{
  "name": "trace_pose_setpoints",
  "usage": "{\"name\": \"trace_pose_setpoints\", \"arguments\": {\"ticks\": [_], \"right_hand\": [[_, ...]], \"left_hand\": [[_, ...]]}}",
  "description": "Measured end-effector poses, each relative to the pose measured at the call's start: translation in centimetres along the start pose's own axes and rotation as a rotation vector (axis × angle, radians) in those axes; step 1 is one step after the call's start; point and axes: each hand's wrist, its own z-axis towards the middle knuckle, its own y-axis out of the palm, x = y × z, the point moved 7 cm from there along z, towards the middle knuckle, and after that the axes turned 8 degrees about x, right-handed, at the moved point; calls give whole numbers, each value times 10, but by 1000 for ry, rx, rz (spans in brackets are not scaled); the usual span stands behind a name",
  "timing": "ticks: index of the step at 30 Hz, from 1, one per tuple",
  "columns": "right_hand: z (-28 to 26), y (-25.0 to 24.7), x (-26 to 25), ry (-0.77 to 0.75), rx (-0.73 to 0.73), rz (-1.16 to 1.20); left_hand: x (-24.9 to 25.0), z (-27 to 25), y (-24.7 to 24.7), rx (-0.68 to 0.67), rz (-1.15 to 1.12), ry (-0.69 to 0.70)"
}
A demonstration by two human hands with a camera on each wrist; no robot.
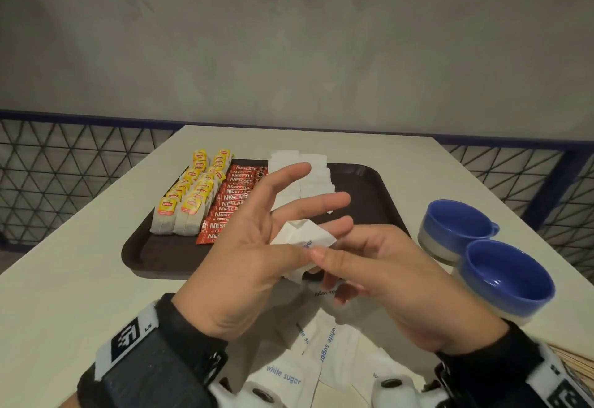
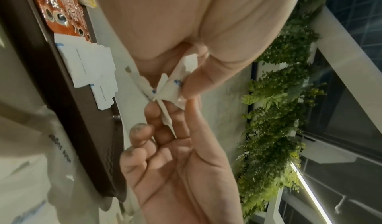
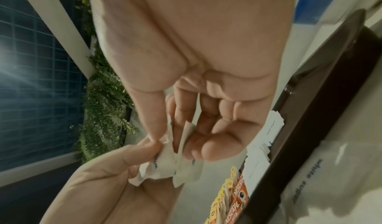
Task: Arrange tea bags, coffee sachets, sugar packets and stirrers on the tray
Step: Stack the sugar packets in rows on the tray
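Observation:
A small bunch of white sugar packets hangs above the near edge of the brown tray, held between both hands. My left hand pins it with the thumb while its other fingers stay spread and straight. My right hand pinches the same bunch from the right with thumb and curled fingers. The left wrist view shows the crumpled packets under my left thumb. On the tray stand yellow-tagged tea bags in two rows, red coffee sachets in a row, and white sugar packets partly hidden behind my fingers.
Loose sugar packets lie on the white table below my wrists. Two blue cups stand right of the tray. Pale wooden sticks show at the right edge. A mesh railing runs behind the table.

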Motion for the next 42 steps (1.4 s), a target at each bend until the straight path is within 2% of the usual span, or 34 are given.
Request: {"name": "trace_pose_setpoints", "arguments": {"ticks": [3, 5, 8, 11, 14, 18, 20, 25, 33, 38, 42], "right_hand": [[2, -3, 1, -24, 59, 7], [3, -11, -1, -27, 112, 61], [4, -28, -5, 20, 221, 209], [2, -40, -8, 35, 314, 276], [0, -47, -10, -39, 411, 98], [-9, -41, -27, -221, 439, -131], [-15, -33, -35, -300, 396, -206], [-26, -17, -46, -442, 305, -403], [-25, -10, -45, -446, 255, -447], [-25, -13, -47, -444, 264, -355], [-18, -21, -38, -359, 280, -209]], "left_hand": [[0, 0, -3, 56, 143, 45], [3, 2, -12, 189, 262, 103], [13, 4, -34, 422, 311, 199], [21, 4, -44, 503, 351, 227], [22, 1, -31, 450, 346, 150], [4, -4, -6, 242, 278, -120], [-1, -4, -7, 225, 264, -202], [-4, -4, -9, 226, 224, -289], [-12, -7, -2, 175, 230, -354], [-14, -4, -8, 224, 202, -351], [-17, -2, -14, 278, 169, -352]]}}
